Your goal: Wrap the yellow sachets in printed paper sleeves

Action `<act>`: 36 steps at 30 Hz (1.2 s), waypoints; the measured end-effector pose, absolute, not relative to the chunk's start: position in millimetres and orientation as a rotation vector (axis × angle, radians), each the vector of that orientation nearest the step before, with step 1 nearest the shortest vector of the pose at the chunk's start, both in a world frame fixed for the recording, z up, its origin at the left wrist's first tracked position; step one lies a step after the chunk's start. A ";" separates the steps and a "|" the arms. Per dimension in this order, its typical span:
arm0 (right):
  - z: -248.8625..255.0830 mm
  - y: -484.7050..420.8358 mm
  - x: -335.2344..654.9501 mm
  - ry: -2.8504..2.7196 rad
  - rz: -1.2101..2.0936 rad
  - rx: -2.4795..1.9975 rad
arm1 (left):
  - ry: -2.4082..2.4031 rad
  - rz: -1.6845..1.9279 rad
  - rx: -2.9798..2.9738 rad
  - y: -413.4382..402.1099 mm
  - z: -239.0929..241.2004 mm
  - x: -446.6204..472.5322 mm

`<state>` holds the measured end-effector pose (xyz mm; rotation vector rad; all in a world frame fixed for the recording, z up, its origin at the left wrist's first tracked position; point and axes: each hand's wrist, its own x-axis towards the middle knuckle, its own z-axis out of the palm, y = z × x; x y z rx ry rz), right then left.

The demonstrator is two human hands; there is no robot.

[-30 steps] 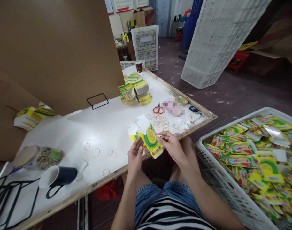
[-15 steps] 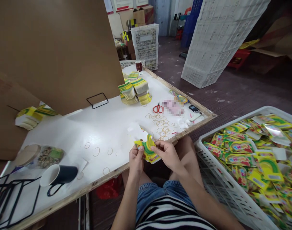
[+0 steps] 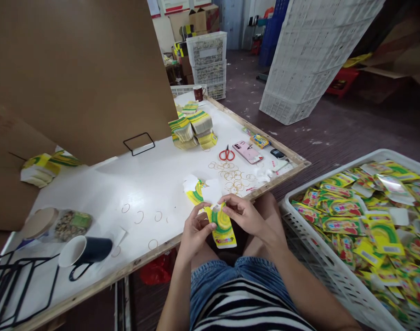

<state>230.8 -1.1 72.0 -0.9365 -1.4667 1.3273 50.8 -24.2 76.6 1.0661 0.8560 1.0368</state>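
Over the table's front edge, between both hands, hangs a yellow and green printed packet [image 3: 221, 226]. My left hand [image 3: 196, 228] pinches its left side, thumb on the printed face. At its upper right edge my right hand [image 3: 242, 214] is closed, thumb and fingers on the packet. Just beyond the hands, a few loose yellow-green and white printed cards [image 3: 196, 192] lie on the white table [image 3: 127, 174]. Many thin rubber bands [image 3: 235, 177] are scattered behind them, close to red-handled scissors [image 3: 227, 154].
To my right stands a white crate [image 3: 320, 257] heaped with similar packets. Bundled cards [image 3: 192, 128] are stacked at mid-table. A pink phone [image 3: 247, 152] lies at right. A dark mug [image 3: 89, 253] rests on its side at left, near a bag of nuts [image 3: 72, 225].
The packet has turned more upright, its lower end now hanging down. Both hands have shifted their grip on it, and the left fingers have spread a little higher.
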 end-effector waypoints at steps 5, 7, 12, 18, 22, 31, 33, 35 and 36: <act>74.5 1.9 232.5 -1.524 1.224 -1.005 | 0.780 1.007 1.006 -28.8 75.5 53.6; 72.9 2.5 231.0 -1.490 1.204 -1.010 | 0.763 0.987 0.990 -28.5 75.1 54.2; 70.5 4.9 233.6 -1.283 1.166 -1.027 | 0.881 1.005 1.047 -24.5 70.5 53.5; 74.8 4.5 240.2 -1.595 1.393 -1.104 | 0.977 1.026 1.122 -26.5 66.3 59.1; 79.2 4.7 235.4 -1.833 1.076 -1.408 | 0.940 0.989 1.114 -28.0 67.9 60.0; 84.4 1.2 226.7 -1.863 0.963 -1.544 | 0.952 1.025 1.073 -27.8 75.6 61.7; 82.9 1.3 229.0 -1.841 0.971 -1.486 | 0.958 1.046 1.057 -26.2 75.4 59.6; 80.3 1.6 231.7 -1.814 0.994 -1.339 | 0.950 1.065 1.042 -24.8 74.5 57.8; 78.7 1.5 232.9 -1.793 0.992 -1.267 | 0.938 1.072 1.035 -24.5 74.0 58.2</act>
